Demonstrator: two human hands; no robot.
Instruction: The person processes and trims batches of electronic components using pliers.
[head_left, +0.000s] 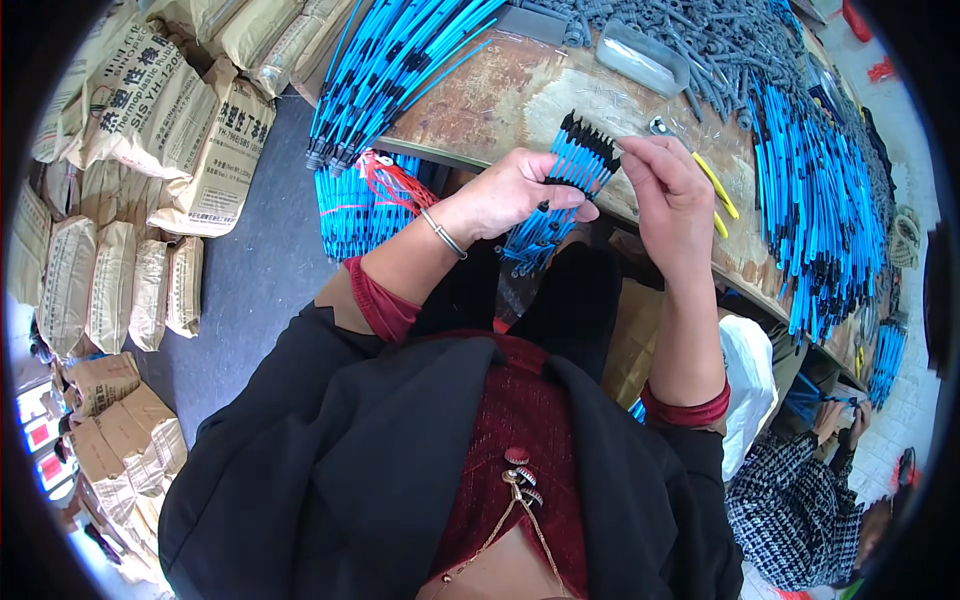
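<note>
My left hand point(508, 197) is wrapped round a bundle of thin blue tubes point(574, 163) with black ends, held over the table's near edge. The black ends point up and away from me, and the lower part of the bundle hangs below my fingers. My right hand point(672, 200) is beside the black tips, thumb and forefinger pinched together. Whatever lies in that pinch is too small or hidden to make out. Pliers with yellow handles point(722, 188) lie on the table just past my right hand.
Grey plastic fittings point(700, 45) heap at the table's back around a clear tray point(643, 60). Blue tubes lie piled at right point(815, 200) and far left point(395, 70). Red strings point(395, 182) hang below. Paper sacks point(150, 110) stack at left. A person in a checked garment point(795, 510) sits lower right.
</note>
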